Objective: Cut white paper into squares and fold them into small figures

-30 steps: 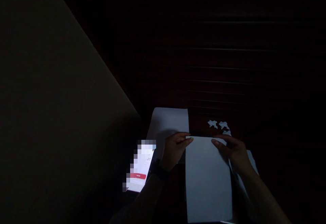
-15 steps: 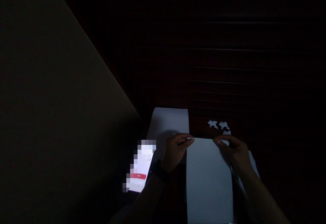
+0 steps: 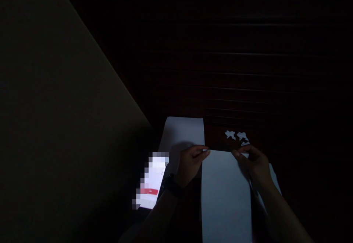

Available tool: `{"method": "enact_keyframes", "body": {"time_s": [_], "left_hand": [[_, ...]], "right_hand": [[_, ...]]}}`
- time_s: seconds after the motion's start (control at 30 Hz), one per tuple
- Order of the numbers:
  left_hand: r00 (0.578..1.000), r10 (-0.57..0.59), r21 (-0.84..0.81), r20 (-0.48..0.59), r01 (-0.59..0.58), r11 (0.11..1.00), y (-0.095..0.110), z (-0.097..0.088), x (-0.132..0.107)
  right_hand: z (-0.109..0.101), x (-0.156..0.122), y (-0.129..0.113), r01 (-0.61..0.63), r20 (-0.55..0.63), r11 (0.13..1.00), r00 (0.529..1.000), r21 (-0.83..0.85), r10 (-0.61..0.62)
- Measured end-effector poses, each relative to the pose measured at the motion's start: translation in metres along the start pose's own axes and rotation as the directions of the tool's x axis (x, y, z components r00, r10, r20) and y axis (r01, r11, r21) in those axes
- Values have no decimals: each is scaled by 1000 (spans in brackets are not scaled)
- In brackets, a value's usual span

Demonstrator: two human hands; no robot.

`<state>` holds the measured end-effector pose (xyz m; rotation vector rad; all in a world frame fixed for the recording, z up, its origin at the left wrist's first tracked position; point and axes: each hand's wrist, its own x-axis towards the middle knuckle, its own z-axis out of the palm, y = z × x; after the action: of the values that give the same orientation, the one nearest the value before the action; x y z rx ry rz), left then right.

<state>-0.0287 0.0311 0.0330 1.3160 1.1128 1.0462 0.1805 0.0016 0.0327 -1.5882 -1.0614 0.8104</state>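
Observation:
The scene is very dark. A white sheet of paper (image 3: 224,195) lies lengthwise in front of me on a dark tabletop (image 3: 217,136). My left hand (image 3: 190,164), with a dark watch on its wrist, pinches the sheet's far left corner. My right hand (image 3: 255,165) pinches the far right corner, fingers curled over the edge. A second white sheet (image 3: 183,134) lies under and beyond my left hand.
A lit phone screen (image 3: 151,182) with a red bar glows left of my left wrist. Several small white folded paper pieces (image 3: 237,136) sit just beyond my right hand. A large pale slanted surface (image 3: 55,125) fills the left side. More white paper (image 3: 274,178) shows under my right wrist.
The sheet's far edge has shifted very slightly toward me, and my right fingers have curled a little more over its corner. Otherwise nothing moved.

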Motion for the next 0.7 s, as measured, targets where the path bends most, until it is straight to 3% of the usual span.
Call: {"method": "enact_keyframes", "body": {"time_s": [0.2,0.4,0.53,0.7], "left_hand": [[999,42,27,-16,-41,999,-2,0,0],[1000,25,15,-11,-25,1000,-1,0,0],[998,53,35,-29,-52,998,-2,1,0],[991,68,108,-118,-56,993,-1,-2,0]], "right_hand": [[1,0,-3,64,-17,997,998,35,-64],[-1,2,2,-27,11,1000,1000,-10,28],[-1,1,5,-46,9,997,999,67,45],[11,-3,5,-6,99,979,995,203,-15]]}}
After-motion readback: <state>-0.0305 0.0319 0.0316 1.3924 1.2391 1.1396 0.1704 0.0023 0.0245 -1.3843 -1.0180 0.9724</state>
